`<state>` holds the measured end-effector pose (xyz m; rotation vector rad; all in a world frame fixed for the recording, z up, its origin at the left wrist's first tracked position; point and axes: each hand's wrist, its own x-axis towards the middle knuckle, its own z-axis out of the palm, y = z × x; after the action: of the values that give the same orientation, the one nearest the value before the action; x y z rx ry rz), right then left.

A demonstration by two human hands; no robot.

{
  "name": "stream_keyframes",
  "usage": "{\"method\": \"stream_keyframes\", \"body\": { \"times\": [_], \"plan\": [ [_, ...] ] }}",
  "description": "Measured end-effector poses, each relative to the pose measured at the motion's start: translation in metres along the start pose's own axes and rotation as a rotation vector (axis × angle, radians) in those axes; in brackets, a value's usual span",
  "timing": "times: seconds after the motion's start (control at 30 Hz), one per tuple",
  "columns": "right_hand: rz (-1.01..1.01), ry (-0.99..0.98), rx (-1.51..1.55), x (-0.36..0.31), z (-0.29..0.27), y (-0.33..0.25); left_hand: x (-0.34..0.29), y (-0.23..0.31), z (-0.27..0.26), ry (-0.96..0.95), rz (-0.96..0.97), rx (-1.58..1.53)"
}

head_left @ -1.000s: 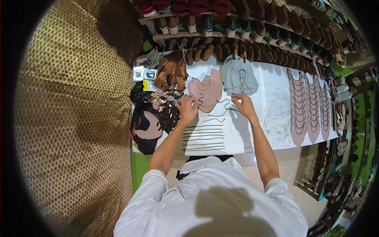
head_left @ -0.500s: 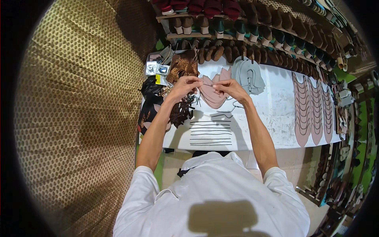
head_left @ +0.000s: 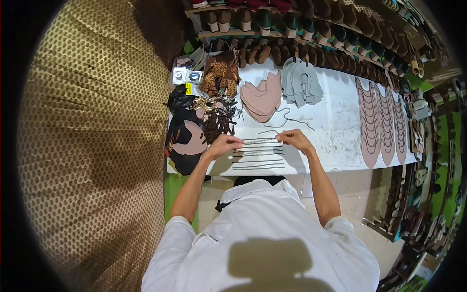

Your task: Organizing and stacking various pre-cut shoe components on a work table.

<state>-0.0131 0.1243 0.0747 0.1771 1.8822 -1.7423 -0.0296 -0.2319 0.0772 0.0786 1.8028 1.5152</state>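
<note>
Nearest the person, at the front edge of the white worktable [head_left: 335, 146], a row of thin dark strips [head_left: 258, 163] lies in parallel lines. Just above them the left hand [head_left: 224, 144] and the right hand [head_left: 294, 138] each pinch one end of a thin beaded strip [head_left: 260, 141], fingers closed on it, holding it stretched level just over the tabletop. Half a second ago the same hands were lifted farther back, working at the pink pieces; now they have come down toward the front edge with the strip drawn straight, so it looks about to join the laid-out row. Whether it already touches the table cannot be told. Left of the left hand sits a heap of dark brown straps [head_left: 219, 124] and a black bag [head_left: 182, 141] with a pink piece on it, crowding that end of the row. Farther back lie loose curved wires [head_left: 287, 121], then a stack of pink shoe uppers [head_left: 262, 97], a stack of grey uppers [head_left: 301, 82], and long pink scalloped pieces [head_left: 382, 121] toward the right end. Shelves of shoes [head_left: 292, 24] run along the far edge.
</note>
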Motion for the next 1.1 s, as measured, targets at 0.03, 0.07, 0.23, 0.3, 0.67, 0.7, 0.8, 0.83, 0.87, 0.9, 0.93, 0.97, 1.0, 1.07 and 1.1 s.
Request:
{"method": "stream_keyframes", "body": {
  "times": [0.03,0.07,0.23,0.3,0.67,0.7,0.8,0.83,0.87,0.9,0.93,0.97,1.0,1.07,1.1],
  "plan": [
    [0.027,-0.003,0.018,-0.005,0.003,0.008,-0.005,-0.015,0.003,-0.001,0.049,-0.070],
    [0.029,-0.006,0.019,-0.009,0.006,0.016,-0.009,-0.029,0.004,0.000,0.046,-0.071],
    [0.122,0.078,-0.027,-0.028,0.017,0.059,-0.024,-0.060,0.023,0.106,0.050,0.034],
    [0.145,0.129,-0.049,-0.032,0.021,0.068,-0.029,-0.064,0.028,0.206,0.036,0.110],
    [-0.017,0.283,-0.303,-0.027,0.038,0.098,-0.026,-0.073,0.039,0.327,0.182,0.500],
    [-0.017,0.300,-0.344,-0.026,0.040,0.098,-0.027,-0.075,0.039,0.332,0.191,0.534],
    [0.055,0.325,-0.425,-0.028,0.042,0.097,-0.028,-0.081,0.038,0.344,0.199,0.531],
    [0.054,0.324,-0.425,-0.029,0.043,0.095,-0.029,-0.083,0.039,0.344,0.199,0.532],
    [0.073,0.335,-0.437,-0.029,0.045,0.094,-0.029,-0.085,0.039,0.362,0.180,0.529],
    [0.092,0.347,-0.449,-0.030,0.045,0.095,-0.029,-0.085,0.039,0.379,0.163,0.526],
    [0.092,0.350,-0.450,-0.030,0.044,0.095,-0.027,-0.086,0.040,0.378,0.165,0.526],
    [0.093,0.351,-0.450,-0.030,0.044,0.095,-0.026,-0.086,0.040,0.387,0.150,0.516],
    [0.092,0.348,-0.450,-0.030,0.044,0.095,-0.026,-0.086,0.040,0.400,0.132,0.506],
    [0.094,0.353,-0.464,-0.029,0.045,0.094,-0.027,-0.086,0.039,0.408,0.134,0.504],
    [0.099,0.361,-0.476,-0.029,0.045,0.094,-0.027,-0.085,0.039,0.412,0.135,0.502]
  ]
}}
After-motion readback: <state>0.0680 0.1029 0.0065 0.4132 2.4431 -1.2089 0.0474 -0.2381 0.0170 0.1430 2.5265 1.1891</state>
